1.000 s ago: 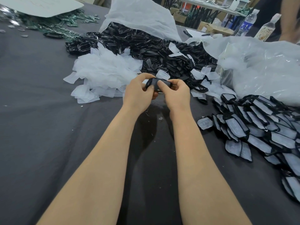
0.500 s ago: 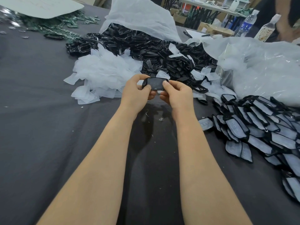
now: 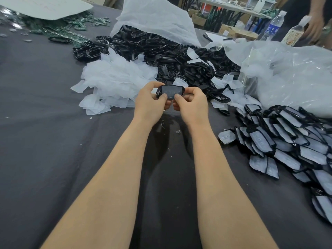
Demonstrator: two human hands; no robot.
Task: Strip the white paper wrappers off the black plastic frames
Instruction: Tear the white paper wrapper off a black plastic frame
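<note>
Above a dark grey table (image 3: 45, 123), we hold one frame (image 3: 169, 91) between both hands, lifted off the cloth and just in front of the heaps. Our left hand (image 3: 150, 103) pinches its left end, thumb on the near face and fingers curled behind. Our right hand (image 3: 191, 103) pinches the right end in the same way. The frame lies level, long side across, and its face shows dark grey. We cannot tell whether a wrapper still covers it.

Just beyond our left hand lies a loose heap of white wrappers (image 3: 116, 79). Behind it a mound of bare frames (image 3: 170, 53) spills from under a white sheet (image 3: 156, 20), with a few wrappers scattered over it. To our right, wrapped frames (image 3: 291, 141) lie overlapping in a broad pile that runs to the picture's edge. A clear plastic bag (image 3: 287, 74) slumps behind them.

At the far left corner, small green parts (image 3: 71, 26) lie strewn under a pale board (image 3: 45, 6). At the far right stand two bottles (image 3: 273, 26), and another person's hand (image 3: 313, 27) reaches down beside them.
</note>
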